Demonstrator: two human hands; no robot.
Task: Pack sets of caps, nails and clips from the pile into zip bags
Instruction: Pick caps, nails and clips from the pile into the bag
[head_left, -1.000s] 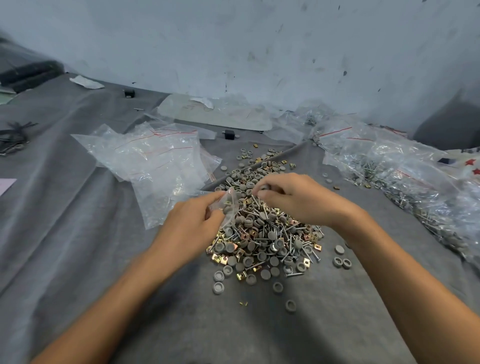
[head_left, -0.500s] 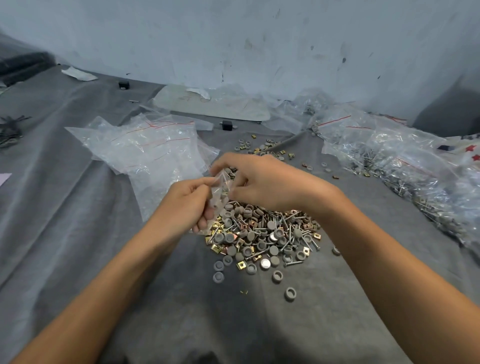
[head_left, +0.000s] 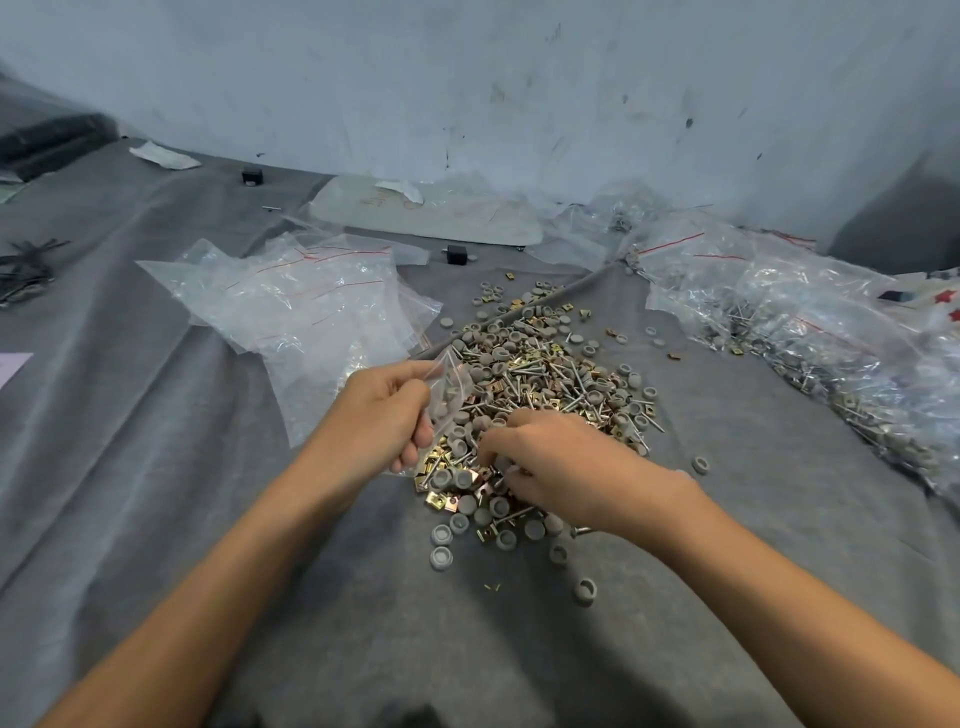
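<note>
Right hand (head_left: 561, 467) has left the bag mouth, where it was half a second ago, and has come down onto the near end of the heap. Left hand (head_left: 379, 415) has kept its grip and place.

Hard to read:
- Right fingertips are buried among the parts. I cannot tell whether they pinch anything.
- The small clear plastic zip bag (head_left: 449, 382) is partly covered by the left fingers. Grey shapes show through the film, but the count is unreadable.
- The heaped clear bags of packed parts (head_left: 779, 322) along the desk's right edge are cut off by the frame.
- Both forearms run out of view at the bottom.

Pose:
- Left hand is raised at the heap's left margin. Thumb and curled fingers pinch the small bag near its top, and the bag hangs over the heap's edge.
- Right hand is palm down and low, just beside the left, with its fingers curled into the parts.

The mixed pile of grey round caps, steel nails and brass-coloured clips (head_left: 545, 374) lies mid-desk on the grey cloth (head_left: 156, 467). A few caps are scattered at its near side, one loose grey cap (head_left: 584, 590) well apart. The stack of empty clear zip bags with red seal lines (head_left: 306, 306) lies left of the pile, toward the far edge.
</note>
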